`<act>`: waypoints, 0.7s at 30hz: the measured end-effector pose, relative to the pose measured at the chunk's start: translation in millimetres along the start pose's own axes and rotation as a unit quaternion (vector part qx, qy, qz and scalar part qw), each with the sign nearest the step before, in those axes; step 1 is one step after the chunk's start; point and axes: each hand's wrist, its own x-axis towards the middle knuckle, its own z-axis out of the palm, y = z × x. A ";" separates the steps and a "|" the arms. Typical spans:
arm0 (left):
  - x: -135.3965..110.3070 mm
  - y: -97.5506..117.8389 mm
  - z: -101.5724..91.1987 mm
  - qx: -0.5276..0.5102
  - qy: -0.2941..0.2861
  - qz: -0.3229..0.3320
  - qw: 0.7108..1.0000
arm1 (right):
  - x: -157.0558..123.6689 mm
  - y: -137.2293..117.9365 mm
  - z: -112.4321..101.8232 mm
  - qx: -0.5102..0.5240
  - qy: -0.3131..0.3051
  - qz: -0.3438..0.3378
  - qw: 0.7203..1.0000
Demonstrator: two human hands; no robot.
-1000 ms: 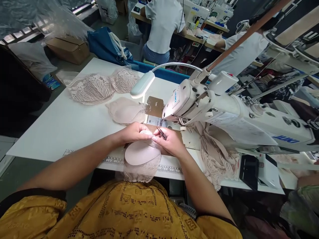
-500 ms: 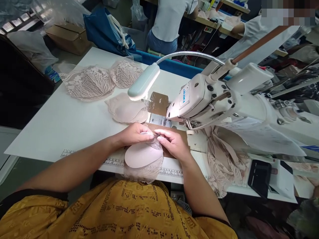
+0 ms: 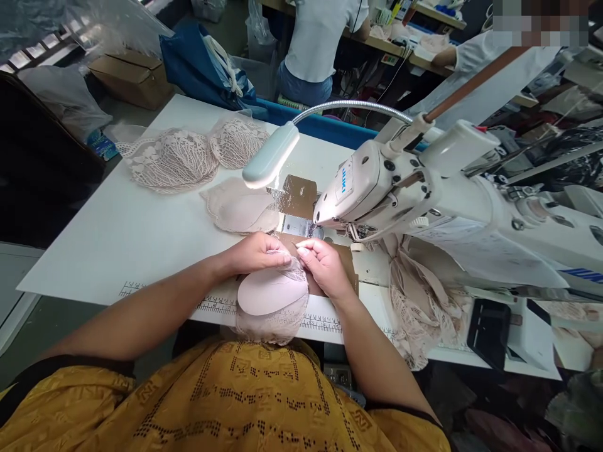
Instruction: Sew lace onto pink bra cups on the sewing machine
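My left hand (image 3: 258, 253) is closed on the upper edge of a pale pink lace bra cup (image 3: 271, 294), thumb pressed over the fabric. The cup hangs down over the table's front edge, smooth inner pad facing up. Right beside it, my right hand (image 3: 326, 269) pinches with thumb and forefinger at the cup's top corner; what lies between those fingertips is too small to make out. Just beyond both hands stands a white sewing machine (image 3: 360, 179), its needle area lit by a lamp (image 3: 271, 156). Another bra cup (image 3: 240, 206) lies flat left of the needle plate.
Lace bra cups (image 3: 172, 157) lie at the table's back left. Beige lace fabric (image 3: 414, 301) is heaped under the machine arm, near a black phone-like object (image 3: 490, 333). A printed ruler (image 3: 323, 322) runs along the front edge. A seated person (image 3: 313, 50) is beyond a blue bag (image 3: 202, 63).
My right hand's fingers have drawn into a tighter pinch at the cup's corner. My left hand keeps its hold, and the cup has barely moved. The view has shifted slightly.
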 end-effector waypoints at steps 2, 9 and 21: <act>-6.9 5.5 -2.4 0.072 0.036 0.027 0.996 | -2.7 3.7 -1.4 -0.017 0.036 -0.006 0.999; -6.9 26.6 -34.4 0.314 0.281 0.089 0.903 | -14.1 -1.5 13.4 -0.298 -0.040 -0.265 0.916; 1.7 7.2 -62.5 0.186 0.124 -0.066 0.972 | -28.9 -24.6 -33.7 -0.431 -0.198 -0.083 0.876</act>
